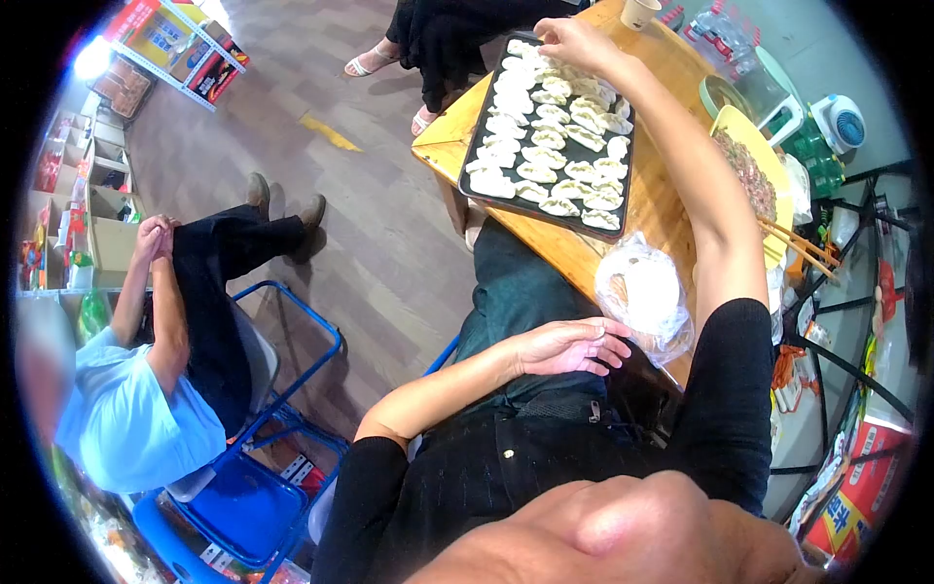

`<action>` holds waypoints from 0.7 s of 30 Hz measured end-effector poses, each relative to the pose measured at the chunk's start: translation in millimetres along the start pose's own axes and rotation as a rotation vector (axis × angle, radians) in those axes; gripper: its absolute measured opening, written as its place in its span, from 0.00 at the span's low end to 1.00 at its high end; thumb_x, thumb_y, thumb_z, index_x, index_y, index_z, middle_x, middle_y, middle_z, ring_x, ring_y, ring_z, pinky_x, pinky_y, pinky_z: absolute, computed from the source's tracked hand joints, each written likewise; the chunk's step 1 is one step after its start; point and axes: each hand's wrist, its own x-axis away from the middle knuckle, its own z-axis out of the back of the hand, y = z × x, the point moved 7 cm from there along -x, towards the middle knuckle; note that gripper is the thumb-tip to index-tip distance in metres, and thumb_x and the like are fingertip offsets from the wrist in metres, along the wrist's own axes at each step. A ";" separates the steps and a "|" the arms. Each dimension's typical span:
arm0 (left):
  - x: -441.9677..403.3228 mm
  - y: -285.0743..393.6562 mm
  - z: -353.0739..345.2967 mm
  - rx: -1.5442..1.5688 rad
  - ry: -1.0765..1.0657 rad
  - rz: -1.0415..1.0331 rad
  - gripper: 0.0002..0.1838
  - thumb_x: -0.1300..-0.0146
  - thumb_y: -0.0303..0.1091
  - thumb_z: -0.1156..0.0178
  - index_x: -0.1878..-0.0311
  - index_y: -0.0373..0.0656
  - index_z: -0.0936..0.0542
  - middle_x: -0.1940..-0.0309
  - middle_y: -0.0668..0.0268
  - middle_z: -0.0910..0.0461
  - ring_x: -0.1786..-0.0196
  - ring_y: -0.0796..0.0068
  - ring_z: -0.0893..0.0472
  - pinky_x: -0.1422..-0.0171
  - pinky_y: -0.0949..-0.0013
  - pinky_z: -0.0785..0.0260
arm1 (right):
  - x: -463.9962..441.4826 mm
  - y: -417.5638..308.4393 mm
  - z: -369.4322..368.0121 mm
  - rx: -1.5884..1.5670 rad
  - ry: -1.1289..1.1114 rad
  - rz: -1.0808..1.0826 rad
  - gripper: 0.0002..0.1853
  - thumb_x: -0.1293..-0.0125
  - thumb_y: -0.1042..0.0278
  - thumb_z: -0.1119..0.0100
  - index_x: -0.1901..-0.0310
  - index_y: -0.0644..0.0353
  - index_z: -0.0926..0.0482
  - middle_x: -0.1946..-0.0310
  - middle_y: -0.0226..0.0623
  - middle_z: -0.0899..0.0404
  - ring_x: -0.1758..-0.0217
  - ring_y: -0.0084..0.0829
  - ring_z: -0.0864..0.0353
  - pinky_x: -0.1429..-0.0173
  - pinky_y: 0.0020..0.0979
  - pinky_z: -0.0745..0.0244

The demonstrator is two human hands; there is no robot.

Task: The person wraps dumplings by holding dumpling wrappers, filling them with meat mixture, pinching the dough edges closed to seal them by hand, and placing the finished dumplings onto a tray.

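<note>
A dark rectangular tray (615,222) on the wooden table carries rows of pale, uncooked dumplings (547,138). At its far end, my right hand (572,45) reaches down with fingers bent together around what looks like a dumpling, mostly hidden by the fingers. My left hand (576,347) hovers palm up above my lap, fingers loosely stretched and nothing in them. Just beyond those fingertips, a clear plastic bag (644,292) with pale round contents lies at the table edge. Right of my forearm is a yellow basin (773,185) of minced filling, with wooden chopsticks (800,247) across its rim.
The wooden table (671,127) also bears a paper cup (639,13) and a green-rimmed container (725,94). Bottles and a small fan (839,123) stand behind. A seated person in light blue (141,414) is at left near blue folding chairs (238,506). Another person's legs show beyond the table.
</note>
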 end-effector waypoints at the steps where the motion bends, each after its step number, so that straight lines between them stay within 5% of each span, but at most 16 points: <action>1: -0.6 -0.9 0.4 -0.002 -0.002 0.008 0.25 0.26 0.44 0.50 0.32 0.42 0.35 0.41 0.58 0.26 0.41 0.69 0.25 0.34 0.60 0.34 | 1.1 3.9 -5.6 -0.034 -0.094 -0.060 0.21 0.36 0.60 0.41 0.43 0.57 0.24 0.55 0.42 0.16 0.51 0.39 0.17 0.46 0.36 0.23; 9: 1.8 -0.8 -0.3 -0.015 0.008 0.001 0.25 0.26 0.45 0.49 0.32 0.43 0.35 0.41 0.58 0.27 0.40 0.69 0.25 0.34 0.60 0.34 | -1.3 11.7 -25.0 -0.030 0.036 0.022 0.20 0.40 0.61 0.40 0.47 0.59 0.21 0.56 0.46 0.16 0.52 0.42 0.17 0.46 0.39 0.23; 15: 1.1 -1.7 0.3 -0.017 -0.004 -0.004 0.25 0.26 0.45 0.49 0.32 0.43 0.35 0.40 0.58 0.27 0.40 0.68 0.26 0.33 0.59 0.35 | 2.1 35.2 -33.9 -0.246 0.089 -0.032 0.17 0.37 0.64 0.42 0.49 0.63 0.20 0.62 0.40 0.16 0.58 0.30 0.16 0.51 0.31 0.23; 21: 1.9 -2.0 1.4 -0.018 -0.002 -0.011 0.25 0.26 0.45 0.50 0.31 0.43 0.35 0.40 0.58 0.27 0.40 0.68 0.26 0.33 0.59 0.35 | 18.1 70.0 -13.1 -0.397 0.212 -0.294 0.16 0.36 0.59 0.40 0.52 0.59 0.17 0.64 0.37 0.14 0.61 0.27 0.16 0.53 0.30 0.22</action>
